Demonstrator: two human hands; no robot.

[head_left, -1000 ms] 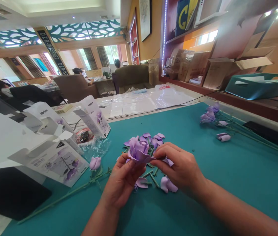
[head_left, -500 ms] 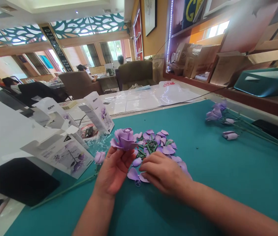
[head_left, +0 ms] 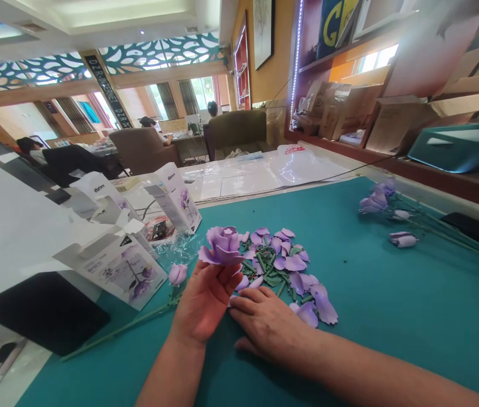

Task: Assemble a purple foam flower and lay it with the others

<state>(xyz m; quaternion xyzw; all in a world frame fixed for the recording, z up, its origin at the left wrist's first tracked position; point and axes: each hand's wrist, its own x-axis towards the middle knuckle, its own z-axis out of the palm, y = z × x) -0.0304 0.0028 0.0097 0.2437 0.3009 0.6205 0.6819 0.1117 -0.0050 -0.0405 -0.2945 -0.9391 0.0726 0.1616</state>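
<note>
**Purple flower (head_left: 221, 246) above the worktop (head_left: 385, 299)**

The left hand (head_left: 204, 301) pinches it from below, presumably to avoid crushing it. Loose petals (head_left: 296, 263) lie heaped close by, likely for easy reach; the right hand (head_left: 267, 323) rests beside them, its grip impossible to tell.

A teal mat (head_left: 392, 328) covers the near part of the table (head_left: 33, 364), with plastic sheets (head_left: 302, 167) spread beyond it. Petals (head_left: 324, 302) and green pieces (head_left: 268, 260) lie loosely heaped mid-mat; a stemmed bud (head_left: 177, 275) lies to their left near a box (head_left: 133, 277). Flowers (head_left: 374, 202) lie far right, with a black object (head_left: 477, 230) just beside their stems (head_left: 438, 227).
</note>
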